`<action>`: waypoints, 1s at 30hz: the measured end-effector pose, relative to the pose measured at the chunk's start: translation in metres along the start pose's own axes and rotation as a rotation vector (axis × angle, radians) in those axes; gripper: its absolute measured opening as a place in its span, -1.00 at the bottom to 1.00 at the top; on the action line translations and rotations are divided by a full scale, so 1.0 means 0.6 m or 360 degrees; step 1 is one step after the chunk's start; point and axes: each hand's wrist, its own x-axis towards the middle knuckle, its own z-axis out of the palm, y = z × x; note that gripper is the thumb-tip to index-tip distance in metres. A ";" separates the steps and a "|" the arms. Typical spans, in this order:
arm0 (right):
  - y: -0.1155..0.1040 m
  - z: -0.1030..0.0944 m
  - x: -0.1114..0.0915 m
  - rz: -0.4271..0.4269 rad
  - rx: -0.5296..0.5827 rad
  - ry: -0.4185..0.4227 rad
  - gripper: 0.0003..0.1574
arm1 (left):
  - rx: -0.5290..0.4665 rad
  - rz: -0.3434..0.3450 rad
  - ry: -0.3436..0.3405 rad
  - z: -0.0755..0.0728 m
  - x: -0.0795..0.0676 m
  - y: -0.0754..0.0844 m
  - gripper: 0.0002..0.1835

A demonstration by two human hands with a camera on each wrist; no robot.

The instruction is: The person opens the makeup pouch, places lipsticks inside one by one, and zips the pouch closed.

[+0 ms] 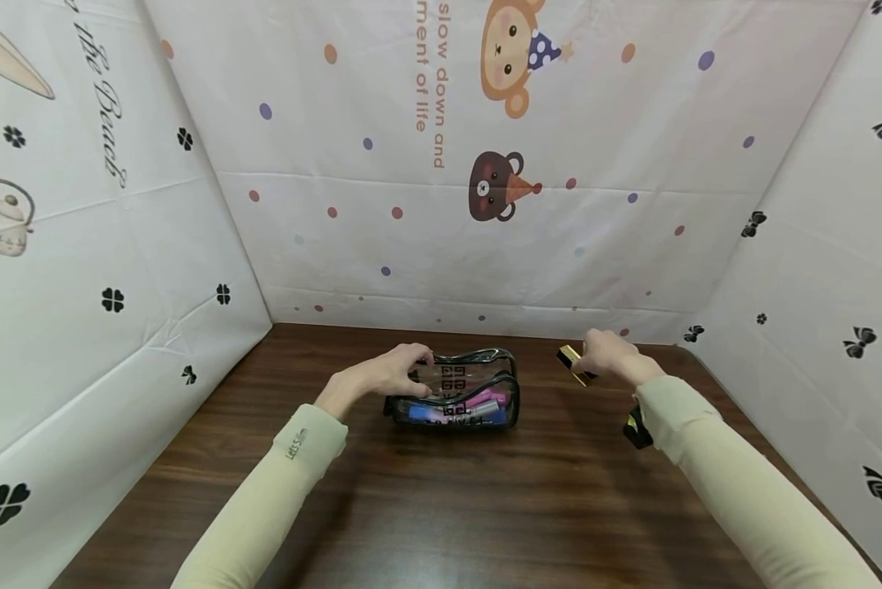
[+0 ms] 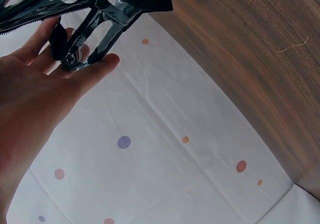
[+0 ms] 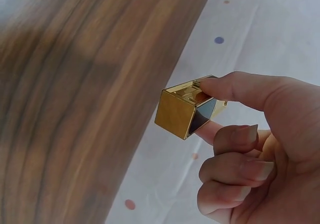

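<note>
Head view: left hand (image 1: 391,373) curls wide round one end of pouch (image 1: 452,384), which extends right from its fingers. Right hand (image 1: 609,357) pinches box (image 1: 569,357) thumb-to-index, box jutting left past fingertips.

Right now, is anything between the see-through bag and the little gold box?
No, in the head view only bare table shows between the bag and the gold box, which the right hand holds.

A clear, black-trimmed pouch (image 1: 441,378) sits on the surface (image 1: 441,507), pink and blue things (image 1: 485,401) showing inside; apart from it, a small gold-and-black box (image 3: 175,115) is held tilted.
</note>
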 end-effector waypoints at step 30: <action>-0.145 -0.030 0.010 -0.0360 0.0011 0.0031 -0.40 | 0.0024 0.0006 0.0007 0.000 -0.001 0.001 -0.40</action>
